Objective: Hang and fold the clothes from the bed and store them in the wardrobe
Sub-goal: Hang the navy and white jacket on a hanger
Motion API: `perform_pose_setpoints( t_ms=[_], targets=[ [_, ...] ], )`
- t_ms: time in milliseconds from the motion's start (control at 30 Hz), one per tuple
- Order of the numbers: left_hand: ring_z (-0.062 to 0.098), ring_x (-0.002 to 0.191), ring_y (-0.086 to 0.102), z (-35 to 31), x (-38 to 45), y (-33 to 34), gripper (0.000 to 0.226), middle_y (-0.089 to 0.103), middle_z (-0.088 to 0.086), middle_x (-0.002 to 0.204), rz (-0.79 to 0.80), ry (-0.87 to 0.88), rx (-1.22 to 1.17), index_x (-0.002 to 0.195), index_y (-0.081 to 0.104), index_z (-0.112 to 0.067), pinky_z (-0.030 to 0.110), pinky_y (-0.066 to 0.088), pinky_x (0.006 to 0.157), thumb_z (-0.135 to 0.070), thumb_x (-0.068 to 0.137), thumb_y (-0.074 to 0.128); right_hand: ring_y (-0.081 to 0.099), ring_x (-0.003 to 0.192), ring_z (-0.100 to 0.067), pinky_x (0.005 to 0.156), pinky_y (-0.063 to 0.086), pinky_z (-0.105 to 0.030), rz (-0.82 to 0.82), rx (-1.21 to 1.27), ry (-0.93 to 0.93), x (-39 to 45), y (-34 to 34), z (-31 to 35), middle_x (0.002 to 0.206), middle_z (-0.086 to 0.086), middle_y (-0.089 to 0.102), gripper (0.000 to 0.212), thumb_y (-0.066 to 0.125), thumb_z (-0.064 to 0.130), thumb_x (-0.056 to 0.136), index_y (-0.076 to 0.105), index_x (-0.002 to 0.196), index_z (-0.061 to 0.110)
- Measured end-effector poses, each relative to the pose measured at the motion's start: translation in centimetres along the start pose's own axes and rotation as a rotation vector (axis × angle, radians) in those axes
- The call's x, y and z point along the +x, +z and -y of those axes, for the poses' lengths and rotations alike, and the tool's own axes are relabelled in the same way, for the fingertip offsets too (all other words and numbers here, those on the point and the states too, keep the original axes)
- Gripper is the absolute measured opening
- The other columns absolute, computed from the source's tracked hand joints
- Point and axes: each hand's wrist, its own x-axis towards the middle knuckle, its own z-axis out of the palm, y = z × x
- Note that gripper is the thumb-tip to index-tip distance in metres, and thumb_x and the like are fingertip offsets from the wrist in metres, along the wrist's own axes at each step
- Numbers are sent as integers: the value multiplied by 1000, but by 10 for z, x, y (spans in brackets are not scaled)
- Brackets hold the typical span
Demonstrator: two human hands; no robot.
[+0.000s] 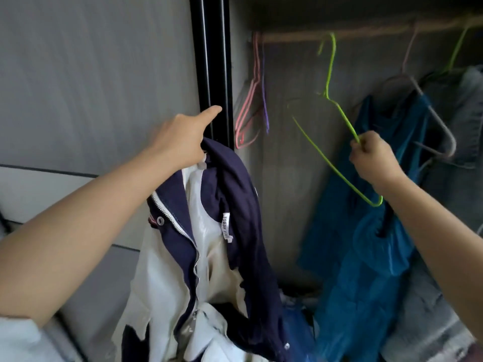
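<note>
Your left hand [183, 139] sits just left of centre, holding up a jacket [209, 244] by its collar: the lower fingers curl round the dark fabric while the index finger sticks out straight toward one o'clock, its tip against the black door track [214, 61]. The jacket hangs limp toward six o'clock, navy blue cloth on the outside with a smooth, slightly shiny white lining, a white-toothed metal zip running down its open front, round metal snaps and a small white label sewn inside the neck.

Your right hand [373, 160] is at about three o'clock, fingers clenched round one sloping shoulder of a thin lime-green wire hanger [337, 111]. Its hook reaches up to twelve o'clock at the wooden rail [366, 30]; whether it touches the rail is blurred. The lower bar slants down past your wrist to a rounded corner.

Inside the wardrobe, at eleven o'clock from the green one, a bunch of thin pink hangers [248, 111] and a purple one hang against the grey side wall. At four o'clock hangs a crinkled teal garment [366, 244] on a thicker grey hanger [431, 113]. At two o'clock another green hanger [457, 48] carries pale grey clothing.
</note>
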Motion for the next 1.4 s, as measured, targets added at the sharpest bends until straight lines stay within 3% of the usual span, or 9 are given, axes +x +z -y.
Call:
perform_pose_setpoints(
  t_ms=[233,500,600,733,900,1033,1167,1300,1400],
  targets=[
    [28,105,56,-43,-48,47,45,62,9,114,75,-268,-223,117,61,-14,27,41,79,3,75,59,26,27,-1,31,23,-14,-3,559,301,-104,-37,-109,36,4,31,40,48,3,93,29,59,14],
    [34,100,58,-118,-151,61,21,64,18,104,169,-522,-168,95,66,3,31,46,79,0,78,53,20,24,-2,30,14,-10,663,319,520,-163,-84,-168,51,-3,27,30,50,21,94,44,65,16],
    [31,95,57,-135,-179,53,10,60,17,101,248,-610,-150,85,59,3,28,39,70,-4,78,59,17,21,-4,28,12,-11,624,194,417,-192,-94,-181,40,-2,25,40,47,36,94,56,62,14],
    [31,101,59,-154,-206,54,12,62,17,106,317,-708,-170,87,55,-4,30,43,74,-7,78,63,21,25,-5,32,13,-12,464,591,529,-220,-119,-191,28,5,32,34,41,14,95,54,64,6],
    [33,105,58,-181,-224,80,24,60,23,113,428,-645,-180,101,60,9,36,47,84,-4,81,62,18,29,-2,36,13,-9,719,660,403,-234,-147,-194,34,9,28,48,36,1,93,68,59,15],
    [34,100,59,-194,-240,93,16,61,22,110,525,-518,-102,89,60,3,32,41,67,-10,80,62,24,35,-1,36,18,-12,1019,524,145,-253,-169,-192,38,6,31,21,67,50,73,74,68,30],
    [35,100,58,-202,-253,100,28,61,19,107,581,-379,-16,98,61,4,34,42,68,-19,82,63,27,41,-12,38,21,-13,1010,377,69,-263,-170,-191,49,-9,37,37,53,5,91,71,65,23],
    [35,97,58,-203,-266,103,22,61,20,104,558,-293,23,94,61,3,31,38,65,-16,84,60,39,68,-20,51,30,-18,1016,325,-11,-266,-179,-185,71,-46,47,38,61,78,55,70,74,45],
    [36,96,56,-198,-275,103,14,61,21,101,529,-241,-11,78,55,-3,31,34,65,-15,83,60,41,69,-18,54,31,-20,970,306,8,-270,-193,-173,75,-45,49,33,63,63,70,73,76,32]
  ],
)
